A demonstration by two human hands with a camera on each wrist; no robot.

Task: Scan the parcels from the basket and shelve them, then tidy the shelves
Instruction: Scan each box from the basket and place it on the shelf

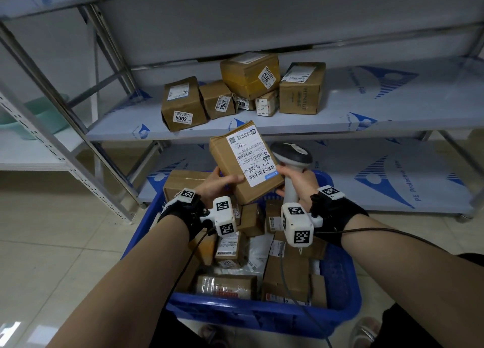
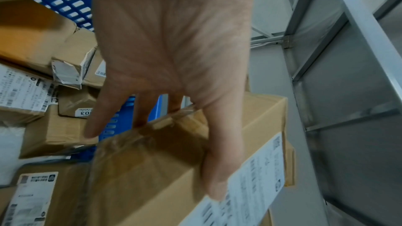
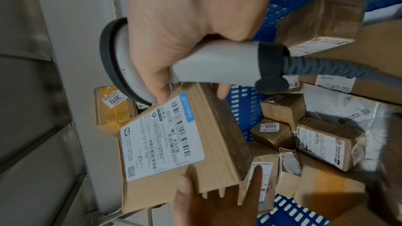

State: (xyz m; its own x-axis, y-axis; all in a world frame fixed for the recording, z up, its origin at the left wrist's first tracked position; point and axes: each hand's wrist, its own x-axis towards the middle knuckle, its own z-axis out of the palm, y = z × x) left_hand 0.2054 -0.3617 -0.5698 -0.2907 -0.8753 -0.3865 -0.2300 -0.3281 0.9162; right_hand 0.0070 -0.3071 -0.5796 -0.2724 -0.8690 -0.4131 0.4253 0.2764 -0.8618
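Above the basket point(image 1: 340, 305), both hands pinch the parcel's point(image 1: 243, 161) edges.

Basket point(image 1: 337, 305) of parcels point(image 1: 227, 286) before shelf point(image 1: 366, 106), boxes point(image 1: 183, 103) on shelf

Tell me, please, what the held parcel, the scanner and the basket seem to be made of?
Held parcel: brown cardboard, glossy tape, white paper label.
Scanner: smooth light-grey plastic; its dark rim is probably rubber.
Basket: blue moulded plastic, judging by its slotted walls.
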